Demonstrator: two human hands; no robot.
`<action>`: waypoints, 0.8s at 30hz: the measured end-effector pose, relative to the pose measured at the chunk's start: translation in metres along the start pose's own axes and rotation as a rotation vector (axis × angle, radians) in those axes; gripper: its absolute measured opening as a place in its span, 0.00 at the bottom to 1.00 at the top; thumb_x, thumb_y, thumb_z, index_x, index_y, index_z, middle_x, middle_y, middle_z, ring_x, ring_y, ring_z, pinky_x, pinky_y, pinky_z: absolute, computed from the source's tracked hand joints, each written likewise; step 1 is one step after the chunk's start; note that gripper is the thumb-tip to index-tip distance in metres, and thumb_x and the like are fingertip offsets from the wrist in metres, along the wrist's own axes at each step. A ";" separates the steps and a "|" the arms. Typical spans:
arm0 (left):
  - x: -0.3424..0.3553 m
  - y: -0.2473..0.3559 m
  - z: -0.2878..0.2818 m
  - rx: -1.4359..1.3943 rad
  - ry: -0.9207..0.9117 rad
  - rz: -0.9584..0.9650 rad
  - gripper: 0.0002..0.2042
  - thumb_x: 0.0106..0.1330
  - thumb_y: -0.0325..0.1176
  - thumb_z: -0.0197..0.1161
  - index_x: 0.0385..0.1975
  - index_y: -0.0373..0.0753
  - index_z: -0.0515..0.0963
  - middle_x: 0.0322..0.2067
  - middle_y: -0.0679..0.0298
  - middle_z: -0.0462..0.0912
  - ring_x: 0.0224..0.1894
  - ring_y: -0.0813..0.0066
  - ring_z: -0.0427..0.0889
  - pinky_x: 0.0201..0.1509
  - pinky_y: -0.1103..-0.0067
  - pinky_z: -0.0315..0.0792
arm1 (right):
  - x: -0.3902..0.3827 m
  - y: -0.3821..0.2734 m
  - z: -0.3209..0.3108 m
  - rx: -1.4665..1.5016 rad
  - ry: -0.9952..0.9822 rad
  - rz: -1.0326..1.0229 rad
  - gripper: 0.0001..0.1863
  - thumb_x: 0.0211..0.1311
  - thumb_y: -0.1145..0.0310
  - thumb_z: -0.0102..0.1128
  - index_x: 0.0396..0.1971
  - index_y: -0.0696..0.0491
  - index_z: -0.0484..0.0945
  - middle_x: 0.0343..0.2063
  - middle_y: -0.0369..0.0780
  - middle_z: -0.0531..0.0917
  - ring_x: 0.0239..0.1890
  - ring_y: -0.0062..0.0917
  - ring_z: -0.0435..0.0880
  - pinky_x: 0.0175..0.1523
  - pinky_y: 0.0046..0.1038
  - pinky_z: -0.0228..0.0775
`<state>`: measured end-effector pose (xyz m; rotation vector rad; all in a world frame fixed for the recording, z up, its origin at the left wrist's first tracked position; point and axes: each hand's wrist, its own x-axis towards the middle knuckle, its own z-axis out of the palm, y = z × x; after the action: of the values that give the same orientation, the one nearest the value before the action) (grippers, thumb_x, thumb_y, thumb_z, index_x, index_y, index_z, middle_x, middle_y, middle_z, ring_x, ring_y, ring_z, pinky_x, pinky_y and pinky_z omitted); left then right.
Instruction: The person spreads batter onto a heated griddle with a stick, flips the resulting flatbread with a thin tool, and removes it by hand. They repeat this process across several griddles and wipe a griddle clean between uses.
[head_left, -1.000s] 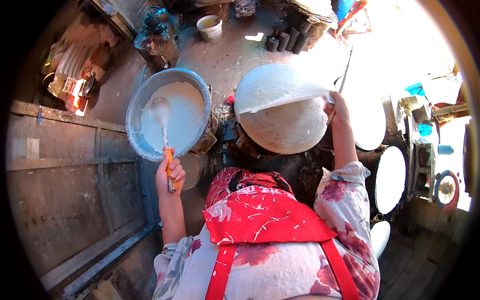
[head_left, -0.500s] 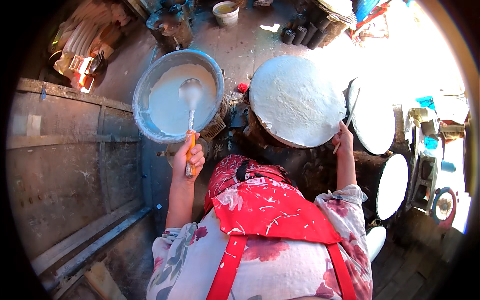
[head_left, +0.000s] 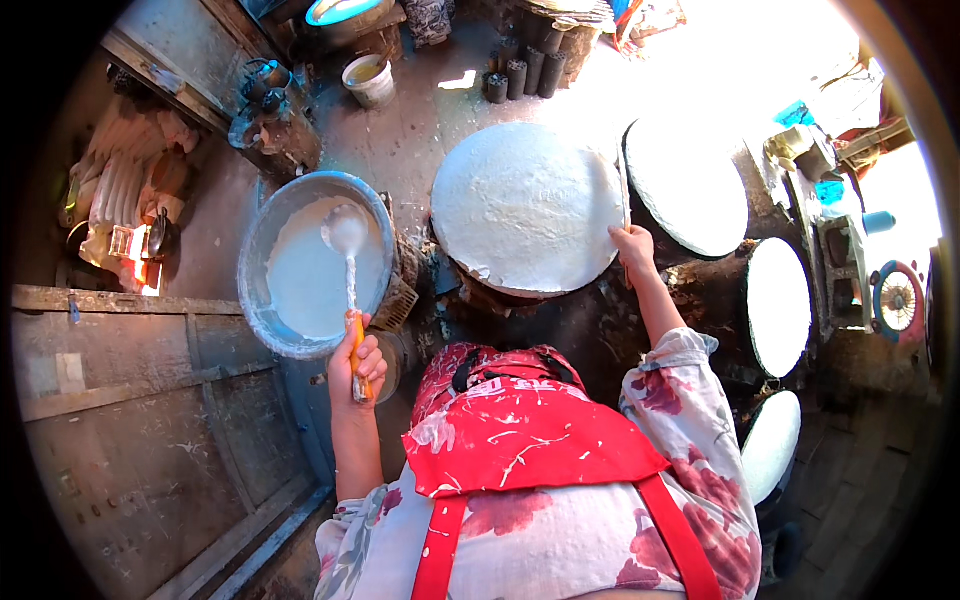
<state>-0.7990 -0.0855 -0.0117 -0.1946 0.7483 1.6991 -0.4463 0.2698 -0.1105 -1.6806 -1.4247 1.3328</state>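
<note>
My left hand [head_left: 355, 365] is closed around the orange handle of a ladle [head_left: 345, 228]. Its whitish, coated bowl hangs over a wide blue-grey basin [head_left: 252, 290] holding white, batter-like liquid [head_left: 305, 290]. To the right, a round sheet of white batter [head_left: 525, 210] covers a drum-like griddle, with a ragged near edge. Pinched in my right hand [head_left: 635, 252] is a thin stick [head_left: 623, 180], upright in the picture along the sheet's right rim. Whether the stick touches the sheet, I cannot tell.
More round white-topped griddles stand right: one beside the sheet [head_left: 690, 190], another below it [head_left: 778, 308], a third lower [head_left: 772, 448]. Dark cylinders [head_left: 525, 75] and a white bucket [head_left: 369, 80] are at the back. A wooden panel [head_left: 120, 430] bounds the left.
The view has shifted, so the scene sits differently. The stick's far end has swung left, from over the neighbouring griddle to the sheet's right edge. The ladle remains over the basin.
</note>
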 end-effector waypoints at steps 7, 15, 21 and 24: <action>0.024 0.004 -0.060 -0.217 -0.080 -0.044 0.15 0.72 0.38 0.46 0.48 0.34 0.70 0.19 0.70 0.65 0.13 0.85 0.64 0.17 0.86 0.61 | -0.018 0.003 0.010 0.077 0.021 0.032 0.12 0.56 0.64 0.59 0.21 0.57 0.74 0.13 0.32 0.71 0.09 0.15 0.62 0.14 0.21 0.52; 0.100 0.006 -0.180 -0.438 0.116 0.002 0.14 0.71 0.38 0.49 0.41 0.31 0.69 0.21 0.69 0.70 0.17 0.83 0.71 0.21 0.85 0.68 | -0.031 0.032 0.017 0.042 0.028 0.028 0.12 0.55 0.64 0.60 0.20 0.56 0.74 0.14 0.32 0.71 0.09 0.15 0.62 0.14 0.21 0.51; 0.118 0.005 -0.238 0.023 0.452 -0.099 0.17 0.68 0.45 0.54 0.40 0.35 0.69 0.25 0.64 0.76 0.20 0.79 0.75 0.21 0.83 0.72 | -0.036 -0.002 0.015 0.164 0.000 0.052 0.09 0.53 0.68 0.56 0.20 0.58 0.73 0.13 0.34 0.71 0.08 0.17 0.62 0.13 0.22 0.52; 0.111 0.005 -0.234 0.598 0.648 -0.084 0.21 0.65 0.49 0.55 0.45 0.35 0.69 0.37 0.53 0.79 0.34 0.65 0.81 0.32 0.75 0.77 | -0.044 -0.028 0.016 0.295 -0.020 0.084 0.09 0.54 0.69 0.55 0.22 0.59 0.74 0.13 0.35 0.72 0.07 0.17 0.62 0.13 0.22 0.52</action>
<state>-0.8959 -0.1285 -0.2479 -0.3544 1.6649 1.2561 -0.4690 0.2335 -0.0768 -1.5482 -1.1138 1.5266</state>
